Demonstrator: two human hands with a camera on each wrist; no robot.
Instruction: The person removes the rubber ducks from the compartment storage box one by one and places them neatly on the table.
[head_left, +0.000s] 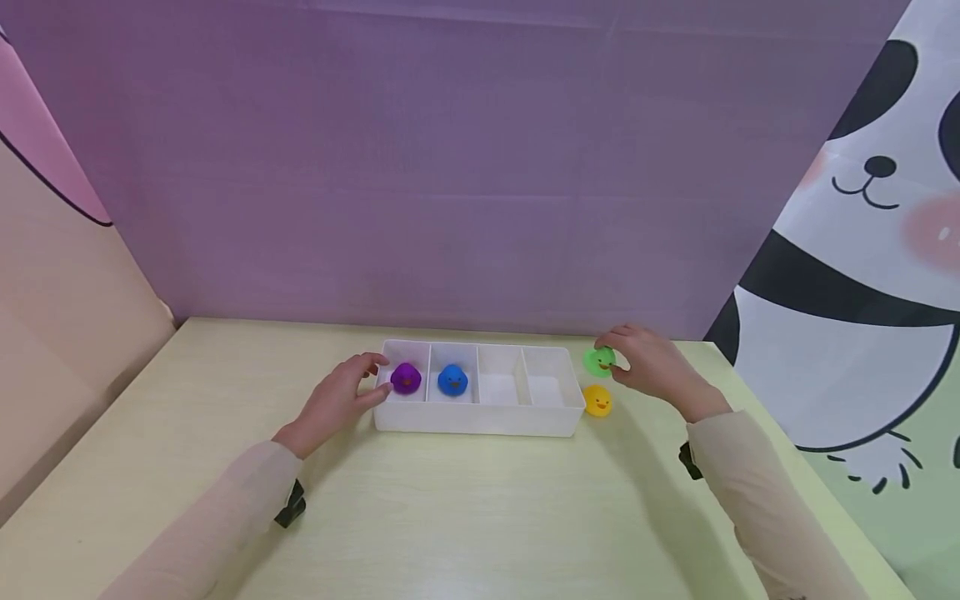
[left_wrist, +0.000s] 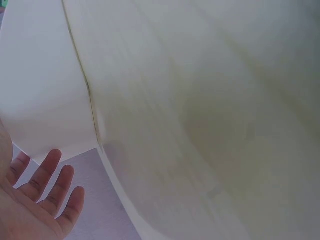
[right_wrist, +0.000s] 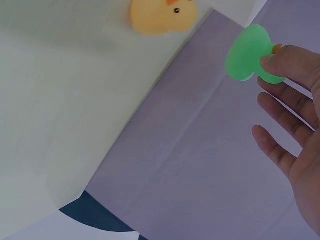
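Observation:
My right hand (head_left: pixel 651 363) pinches a green rubber duck (head_left: pixel 599 362) between thumb and fingers, just beyond the box's right end. In the right wrist view the green duck (right_wrist: pixel 248 54) is at the thumb and fingertips, while the other fingers extend loosely. A yellow rubber duck (head_left: pixel 597 401) sits on the table beside the box's right end. My left hand (head_left: pixel 343 392) is at the left end of the white divided box (head_left: pixel 480 420), fingers spread and slightly bent; whether they press on it is unclear. The left compartment holds a purple duck (head_left: pixel 406 378), the one beside it a blue duck (head_left: pixel 452 380).
The box's two right compartments (head_left: pixel 551 392) hold nothing visible. The box stands toward the back of a pale wooden table (head_left: pixel 465 508). A purple backdrop (head_left: pixel 465 183) rises behind the table's back edge, and a panda picture (head_left: pixel 862 350) is at the right.

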